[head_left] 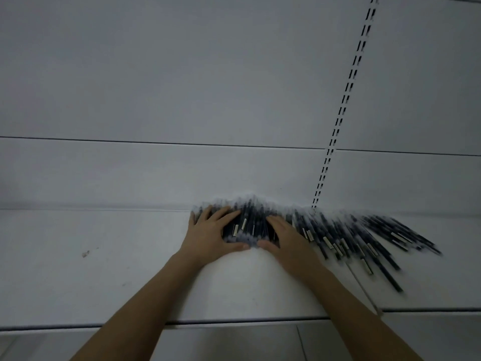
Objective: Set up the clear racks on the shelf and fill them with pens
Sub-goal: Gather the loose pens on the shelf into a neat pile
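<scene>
A pale back panel (182,87) fills the upper part of the view, crossed by a thin horizontal seam and by a slotted upright strip (346,100) that runs down toward the right of centre. Below it lies the white shelf (91,269), broad and flat, with its front edge showing near the bottom.

On the shelf, against the foot of the back panel, lies a large heap of dark pens (338,230). It fans out from the centre toward the right, where the pens thin into a loose spread. Their long axes run mostly front to back, tilting more to the right the farther right they lie. No clear rack is in view, so by my reading the racks are not set up here and the pens are not yet sorted.

Both forearms reach up from the bottom of the view. The left hand (208,234) lies flat on the left end of the heap, fingers (221,212) spread and straight, thumb along the near ends of the pens. The right hand (283,235) lies just beside it, fingers together and fairly straight on top of the pens, thumb also at the near ends. Neither hand is curled round anything; they press and bracket a bunch between them.

The coming move seems to turn on this: the bunch lies between the two hands, its pens pointing away from the person, while the bulk of the heap lies to the right, nearer the right hand.
</scene>
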The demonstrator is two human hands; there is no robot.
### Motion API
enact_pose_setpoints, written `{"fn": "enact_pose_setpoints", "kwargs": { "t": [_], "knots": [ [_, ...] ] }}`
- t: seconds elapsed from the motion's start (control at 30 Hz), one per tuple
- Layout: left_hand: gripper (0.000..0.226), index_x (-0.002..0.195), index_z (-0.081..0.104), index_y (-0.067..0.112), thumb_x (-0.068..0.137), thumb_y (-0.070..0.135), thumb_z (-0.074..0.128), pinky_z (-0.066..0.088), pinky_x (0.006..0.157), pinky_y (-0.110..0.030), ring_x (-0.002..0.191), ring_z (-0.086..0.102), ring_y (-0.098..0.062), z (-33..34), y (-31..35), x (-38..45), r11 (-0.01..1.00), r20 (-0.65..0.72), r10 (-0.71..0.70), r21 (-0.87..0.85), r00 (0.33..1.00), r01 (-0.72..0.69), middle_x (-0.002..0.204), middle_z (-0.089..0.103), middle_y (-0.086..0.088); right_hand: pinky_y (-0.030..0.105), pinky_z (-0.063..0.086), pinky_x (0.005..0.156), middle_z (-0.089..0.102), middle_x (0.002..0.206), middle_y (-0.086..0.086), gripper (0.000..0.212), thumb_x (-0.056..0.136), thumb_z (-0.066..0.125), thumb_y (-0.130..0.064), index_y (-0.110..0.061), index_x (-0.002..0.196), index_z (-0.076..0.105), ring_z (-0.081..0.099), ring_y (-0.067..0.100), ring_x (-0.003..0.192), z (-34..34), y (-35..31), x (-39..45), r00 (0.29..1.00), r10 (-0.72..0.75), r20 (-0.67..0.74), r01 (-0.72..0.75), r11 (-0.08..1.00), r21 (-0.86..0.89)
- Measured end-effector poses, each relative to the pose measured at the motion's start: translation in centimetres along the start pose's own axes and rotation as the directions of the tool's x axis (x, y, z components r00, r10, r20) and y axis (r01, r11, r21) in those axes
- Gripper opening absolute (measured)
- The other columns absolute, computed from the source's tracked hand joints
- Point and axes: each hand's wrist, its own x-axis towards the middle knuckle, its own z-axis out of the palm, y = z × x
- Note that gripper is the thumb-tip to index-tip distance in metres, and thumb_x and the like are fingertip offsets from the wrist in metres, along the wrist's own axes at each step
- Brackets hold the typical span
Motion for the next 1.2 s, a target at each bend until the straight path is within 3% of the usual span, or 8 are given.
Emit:
{"fn": "enact_pose_setpoints", "kwargs": {
  "t": [0.13, 0.2, 0.3, 0.5, 0.67, 0.9, 1.07, 1.2],
  "knots": [
    [0.118, 0.151, 0.014, 0.052, 0.046, 0.105, 0.016, 0.005, 0.118, -0.063, 0.152, 0.007, -0.022, -0.2, -0.3, -0.4, 0.999, -0.009, -0.015, -0.049, 1.0, 0.014, 0.164, 0.011, 0.013, 0.033, 0.018, 0.12, 0.023, 0.163, -0.006, 0.08, 0.093, 0.05, -0.064, -0.023, 0.156, 0.024, 0.019, 0.014, 0.15, -0.2, 0.1, -0.4, 0.999, -0.029, -0.014, 0.028, 0.999, -0.041],
    [0.114, 0.151, 0.012, 0.053, 0.05, 0.103, 0.027, 0.002, 0.119, -0.061, 0.152, 0.0, -0.019, -0.6, -0.7, -0.8, 0.995, -0.002, -0.029, -0.099, 1.0, 0.029, 0.164, 0.004, 0.017, 0.036, 0.022, 0.121, 0.036, 0.157, -0.002, 0.085, 0.089, 0.036, -0.076, -0.019, 0.152, 0.036, 0.031, 0.018, 0.145, -0.3, 0.1, -1.1, 0.992, -0.033, -0.12, 0.024, 0.996, -0.081],
    [0.106, 0.15, 0.013, 0.053, 0.058, 0.097, 0.041, 0.003, 0.12, -0.059, 0.152, -0.004, -0.018, -0.9, -2.0, -1.5, 0.979, -0.009, -0.059, -0.198, 0.998, 0.056, 0.164, 0.001, 0.017, 0.046, 0.03, 0.117, 0.05, 0.147, 0.005, 0.078, 0.09, 0.03, -0.068, -0.015, 0.142, 0.051, 0.042, 0.026, 0.138, -0.9, 1.5, -2.0, 0.937, 0.071, -0.342, -0.1, 0.993, -0.068],
    [0.1, 0.151, 0.011, 0.053, 0.066, 0.093, 0.044, 0.002, 0.12, -0.061, 0.152, -0.005, -0.025, -0.8, -0.8, -1.3, 0.991, 0.145, 0.01, -0.132, 0.989, 0.01, 0.165, -0.001, 0.012, 0.048, 0.007, 0.122, 0.017, 0.165, 0.007, 0.068, 0.1, 0.033, -0.06, -0.021, 0.155, 0.03, 0.009, 0.03, 0.152, -0.9, 2.3, -2.6, 0.879, 0.418, -0.229, -0.452, 0.884, -0.121],
    [0.113, 0.152, 0.011, 0.051, 0.051, 0.101, 0.025, 0.001, 0.121, -0.056, 0.153, -0.002, -0.028, -0.2, 0.4, -0.4, 0.995, 0.146, 0.064, -0.084, 0.987, -0.052, 0.166, 0.004, 0.01, 0.043, 0.015, 0.122, 0.015, 0.165, 0.01, 0.068, 0.102, 0.035, -0.054, -0.012, 0.155, 0.026, 0.016, 0.027, 0.151, -0.1, -0.8, -0.2, 0.916, 0.36, -0.178, -0.365, 0.931, 0.007],
    [0.108, 0.151, 0.006, 0.053, 0.057, 0.099, 0.031, -0.006, 0.119, -0.056, 0.151, -0.015, -0.02, -0.4, 1.4, 0.2, 0.999, 0.152, 0.035, -0.045, 0.988, -0.029, 0.165, -0.005, 0.014, 0.036, 0.011, 0.121, 0.011, 0.165, 0.009, 0.062, 0.105, 0.036, -0.044, -0.01, 0.155, 0.025, 0.008, 0.023, 0.152, -1.0, -0.7, 0.2, 0.948, 0.285, -0.138, -0.268, 0.954, 0.132],
    [0.106, 0.147, 0.001, 0.058, 0.055, 0.104, 0.021, -0.009, 0.121, -0.054, 0.151, -0.016, -0.014, -1.0, 1.3, -0.3, 0.999, 0.05, 0.023, 0.038, 0.998, -0.025, 0.165, -0.006, 0.016, 0.034, 0.015, 0.122, 0.029, 0.16, 0.003, 0.055, 0.103, 0.047, -0.037, -0.014, 0.151, 0.035, 0.022, 0.02, 0.148, -5.4, 3.9, -2.5, 0.98, 0.117, -0.164, -0.114, 0.993, 0.028],
    [0.109, 0.153, 0.013, 0.047, 0.059, 0.101, 0.026, 0.003, 0.124, -0.047, 0.152, -0.002, -0.013, -1.1, 6.9, -0.2, 0.983, 0.011, 0.184, -0.002, 0.983, -0.184, 0.164, 0.008, 0.013, 0.045, 0.014, 0.123, 0.018, 0.164, -0.004, 0.068, 0.096, 0.046, -0.06, -0.031, 0.154, 0.026, 0.012, 0.019, 0.151, -8.8, 9.3, -5.0, 0.99, 0.139, -0.024, -0.141, 0.978, -0.15]
  ]
}}
